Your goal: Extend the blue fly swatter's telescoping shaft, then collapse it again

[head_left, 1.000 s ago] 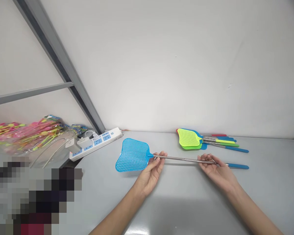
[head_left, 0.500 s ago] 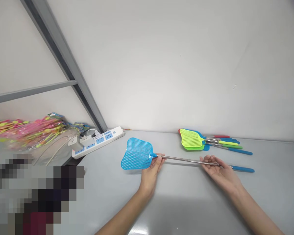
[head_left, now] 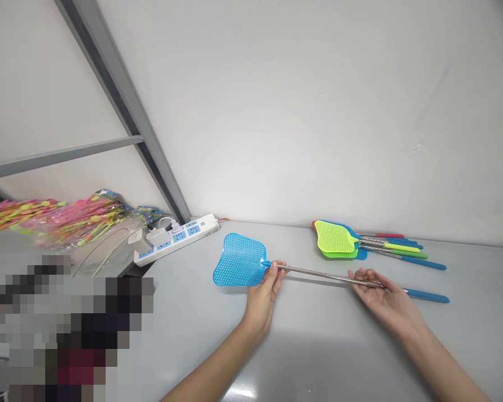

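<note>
A blue fly swatter (head_left: 241,261) with a perforated head, a thin metal rod and a blue handle lies crosswise in front of me, held in both hands. Just below its head, my left hand (head_left: 266,293) pinches the rod between thumb and fingers. My right hand (head_left: 388,298) is turned palm up, its fingers loosely curled about the rod near the blue handle and the thumb across it. Behind the right hand, several more fly swatters (head_left: 335,239) in yellow, green, blue and red lie stacked, handles pointing right.
A white power strip (head_left: 178,239) with plugs and cables stands at the left of the grey table (head_left: 318,357). Further left are clear bags of pink and yellow items (head_left: 84,218). A grey metal frame (head_left: 121,106) rises along the pale wall. The lower left is pixelated.
My view has shifted slightly, so the scene sits a little further right. Both hands stay on the blue fly swatter, with almost the same hold.
</note>
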Demonstrator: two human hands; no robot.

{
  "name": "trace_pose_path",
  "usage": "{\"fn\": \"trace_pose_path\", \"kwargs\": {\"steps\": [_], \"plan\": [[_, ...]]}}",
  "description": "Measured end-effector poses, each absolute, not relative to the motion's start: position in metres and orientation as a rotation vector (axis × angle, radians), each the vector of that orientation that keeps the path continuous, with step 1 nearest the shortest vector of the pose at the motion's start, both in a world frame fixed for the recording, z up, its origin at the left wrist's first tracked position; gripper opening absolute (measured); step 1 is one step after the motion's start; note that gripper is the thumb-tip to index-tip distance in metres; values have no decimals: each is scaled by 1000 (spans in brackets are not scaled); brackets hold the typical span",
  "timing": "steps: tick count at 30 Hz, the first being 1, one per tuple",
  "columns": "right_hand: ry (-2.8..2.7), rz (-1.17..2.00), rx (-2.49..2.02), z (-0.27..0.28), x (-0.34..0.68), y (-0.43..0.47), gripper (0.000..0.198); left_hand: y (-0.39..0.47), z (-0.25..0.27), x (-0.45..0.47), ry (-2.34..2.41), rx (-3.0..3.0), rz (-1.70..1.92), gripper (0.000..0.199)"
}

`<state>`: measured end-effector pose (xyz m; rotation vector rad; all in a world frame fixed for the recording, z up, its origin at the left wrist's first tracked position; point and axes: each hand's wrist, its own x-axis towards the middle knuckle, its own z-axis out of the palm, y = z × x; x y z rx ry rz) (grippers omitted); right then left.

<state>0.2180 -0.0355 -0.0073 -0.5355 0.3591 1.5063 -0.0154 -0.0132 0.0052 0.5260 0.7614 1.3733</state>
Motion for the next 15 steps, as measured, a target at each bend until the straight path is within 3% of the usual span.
{"fn": "trace_pose_path", "kwargs": {"steps": [15], "plan": [[377, 1509, -523, -10, 223, -34, 17, -11, 4, -15, 707, 427, 1434, 20]]}}
